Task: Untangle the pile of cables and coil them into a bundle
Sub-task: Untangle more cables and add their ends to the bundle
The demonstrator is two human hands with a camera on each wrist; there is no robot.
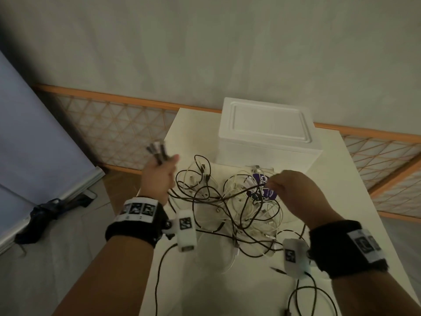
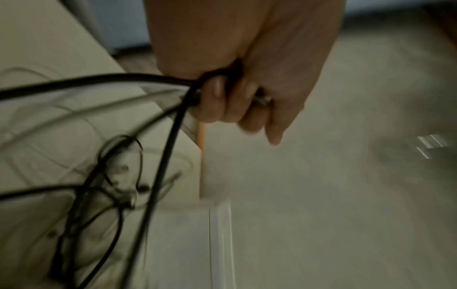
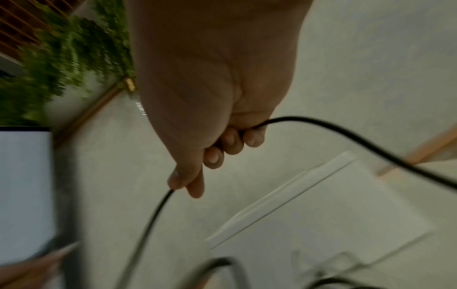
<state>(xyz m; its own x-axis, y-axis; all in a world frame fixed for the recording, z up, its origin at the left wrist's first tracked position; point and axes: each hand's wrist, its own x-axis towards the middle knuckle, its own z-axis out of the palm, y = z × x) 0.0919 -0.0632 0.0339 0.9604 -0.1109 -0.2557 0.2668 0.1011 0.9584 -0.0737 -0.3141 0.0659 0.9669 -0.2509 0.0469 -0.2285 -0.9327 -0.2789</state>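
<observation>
White table (image 1: pixel 330 201), white foam box (image 1: pixel 268 133) at its far edge, tangled pile of black and white cables (image 1: pixel 227 208) mid-table, purple tag (image 1: pixel 264 185) in the tangle, black cable loop (image 1: pixel 305 299) near front right edge

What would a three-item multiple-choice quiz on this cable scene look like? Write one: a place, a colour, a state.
1. Where is the white foam box?
A. on the floor
B. at the table's far end, behind the cable pile
C. under the table

2. What colour is the cable in the right hand?
A. black
B. red
C. yellow

3. What is the left hand doing?
A. lying flat
B. hanging empty
C. gripping a bunch of cable ends

Key: B, the box stands past the tangle; A, the right wrist view shows it black; C, plugs stick up from its fist.
</observation>
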